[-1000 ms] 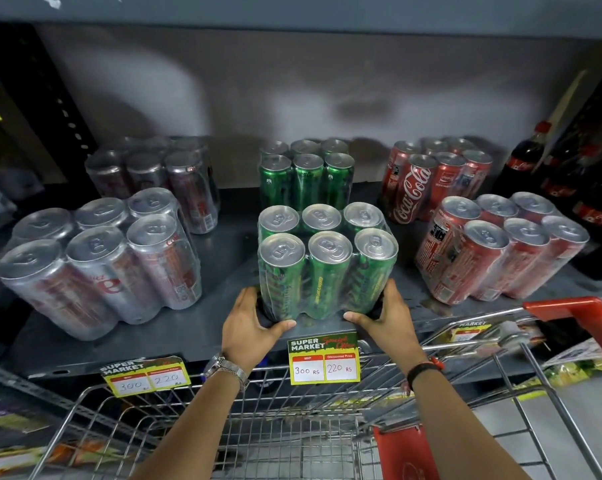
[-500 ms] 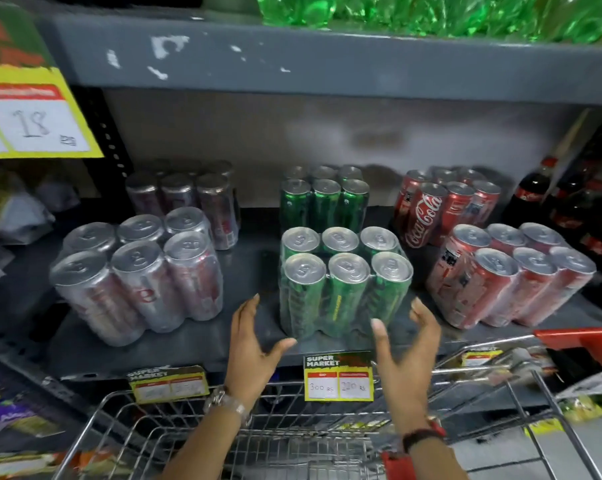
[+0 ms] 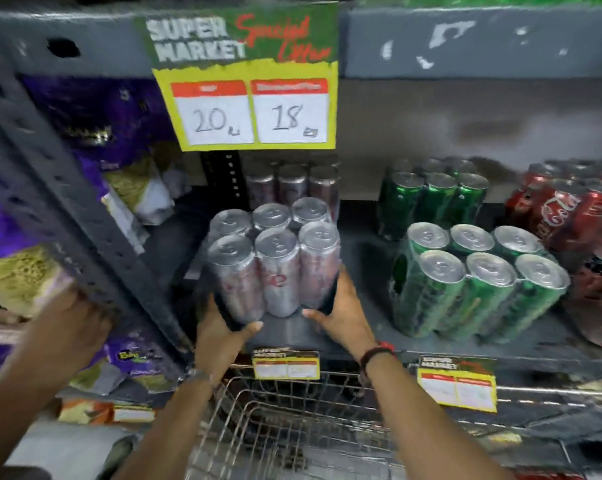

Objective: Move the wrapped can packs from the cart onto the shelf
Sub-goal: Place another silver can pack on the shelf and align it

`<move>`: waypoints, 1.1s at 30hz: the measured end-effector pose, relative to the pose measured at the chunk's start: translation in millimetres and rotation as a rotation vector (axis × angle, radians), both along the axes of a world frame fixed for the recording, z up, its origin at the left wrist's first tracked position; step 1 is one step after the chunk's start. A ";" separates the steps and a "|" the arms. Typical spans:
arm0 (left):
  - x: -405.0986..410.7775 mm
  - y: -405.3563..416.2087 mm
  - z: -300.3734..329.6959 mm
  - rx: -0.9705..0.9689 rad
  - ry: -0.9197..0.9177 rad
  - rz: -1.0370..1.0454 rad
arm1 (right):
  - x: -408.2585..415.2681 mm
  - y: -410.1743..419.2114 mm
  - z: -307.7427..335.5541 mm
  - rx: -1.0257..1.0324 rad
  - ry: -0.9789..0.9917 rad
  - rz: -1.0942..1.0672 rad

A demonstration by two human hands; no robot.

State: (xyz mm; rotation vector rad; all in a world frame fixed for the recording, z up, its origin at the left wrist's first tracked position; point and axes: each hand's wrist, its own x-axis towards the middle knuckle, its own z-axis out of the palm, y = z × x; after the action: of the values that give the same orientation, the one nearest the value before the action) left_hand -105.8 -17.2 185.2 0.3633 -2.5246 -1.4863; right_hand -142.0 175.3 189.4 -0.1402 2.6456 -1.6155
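Observation:
A shrink-wrapped pack of silver cans point(image 3: 275, 258) stands tilted at the front of the grey shelf point(image 3: 368, 271). My left hand point(image 3: 220, 332) grips its lower left corner and my right hand point(image 3: 342, 315) grips its lower right side. Another silver pack point(image 3: 292, 185) stands behind it. To the right, a green can pack point(image 3: 472, 289) leans at the shelf front with a second green pack point(image 3: 434, 199) behind. The wire cart point(image 3: 285, 420) is below my wrists; no pack shows in the visible part of it.
Red cola packs point(image 3: 562, 216) fill the shelf's right end. A big yellow price sign point(image 3: 247, 81) hangs from the upper shelf above the silver packs. A grey slotted upright point(image 3: 85, 216) stands at the left, with snack bags beyond it. Another hand point(image 3: 67, 323) reaches in at far left.
My hands came off the green pack, moved left and closed on the front silver pack. The view swung left and upward.

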 end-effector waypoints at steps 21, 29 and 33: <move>-3.1 -21.9 -5.9 -0.131 -0.130 -0.072 | 23.6 -10.1 -19.6 0.031 0.078 -0.186; -2.4 -21.6 -8.0 -0.158 -0.113 -0.063 | 21.8 -6.4 -20.6 0.055 0.064 -0.187; -2.0 -20.9 -6.6 -0.143 -0.078 -0.087 | 23.5 -4.3 -19.8 0.038 0.065 -0.191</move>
State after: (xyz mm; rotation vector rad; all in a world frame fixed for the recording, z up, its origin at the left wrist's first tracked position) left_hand -107.9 -38.0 178.6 0.2986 -2.7206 -1.3347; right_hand -118.5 171.1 169.6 0.0641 2.8137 -1.6374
